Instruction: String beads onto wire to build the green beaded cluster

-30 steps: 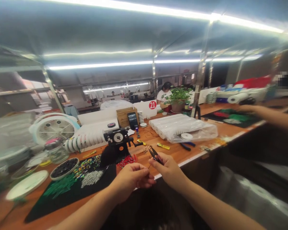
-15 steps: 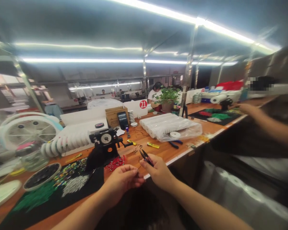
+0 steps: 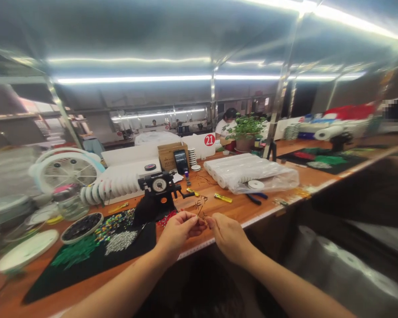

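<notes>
My left hand is closed in a pinch above the table's front edge. A thin dark strand sticks up from its fingertips. Close against them is my right hand, its thumb and fingers pressed together; what it holds is hidden. Short dark strands lie scattered on the wood just beyond both hands. Left of these stands a black winding device with a round dial and a crank. Small red pieces lie at its foot, partly behind my left hand. A yellow-handled tool rests beyond my right hand.
On a black mat sit heaps of green strands, silver pieces and coloured beads. Bagged white rolls and dark-blue-handled pliers lie to the right. A fan stands left, a potted plant behind.
The black pointed snips that showed in my right hand no longer show. My two hands have come together at the fingertips, and the view has swung a little left.
</notes>
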Motion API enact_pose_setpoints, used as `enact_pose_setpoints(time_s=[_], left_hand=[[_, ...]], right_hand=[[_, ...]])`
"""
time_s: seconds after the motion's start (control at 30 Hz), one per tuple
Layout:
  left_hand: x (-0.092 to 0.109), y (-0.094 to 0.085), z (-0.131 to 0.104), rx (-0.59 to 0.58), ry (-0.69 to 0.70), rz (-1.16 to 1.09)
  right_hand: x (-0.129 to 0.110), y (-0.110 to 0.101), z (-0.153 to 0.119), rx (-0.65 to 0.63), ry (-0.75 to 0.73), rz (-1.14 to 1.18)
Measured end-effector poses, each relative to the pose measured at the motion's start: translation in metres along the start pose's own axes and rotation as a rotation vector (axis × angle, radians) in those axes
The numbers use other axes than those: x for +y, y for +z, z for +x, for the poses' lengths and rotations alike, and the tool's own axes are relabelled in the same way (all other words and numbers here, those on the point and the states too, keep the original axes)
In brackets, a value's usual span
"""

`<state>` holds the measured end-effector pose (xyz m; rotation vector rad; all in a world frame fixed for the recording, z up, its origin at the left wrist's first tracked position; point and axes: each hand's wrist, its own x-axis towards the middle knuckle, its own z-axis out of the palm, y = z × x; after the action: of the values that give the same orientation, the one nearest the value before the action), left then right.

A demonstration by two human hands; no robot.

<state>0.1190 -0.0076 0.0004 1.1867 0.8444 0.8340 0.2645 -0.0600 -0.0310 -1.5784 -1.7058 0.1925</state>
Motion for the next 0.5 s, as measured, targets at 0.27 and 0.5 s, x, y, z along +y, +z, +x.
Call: enact_pose_setpoints(time_s=[0.27, 0.5], left_hand=[[-0.002, 0.007, 0.006, 0.009, -0.03, -0.011], [-0.008, 0.014, 0.026, -0.041, -0.059, -0.012]], right_hand=[[0.007, 0.009, 0.005, 0.023, -0.011, -0.121], [0.024, 0.008, 0.011, 0.006, 0.032, -0.262]])
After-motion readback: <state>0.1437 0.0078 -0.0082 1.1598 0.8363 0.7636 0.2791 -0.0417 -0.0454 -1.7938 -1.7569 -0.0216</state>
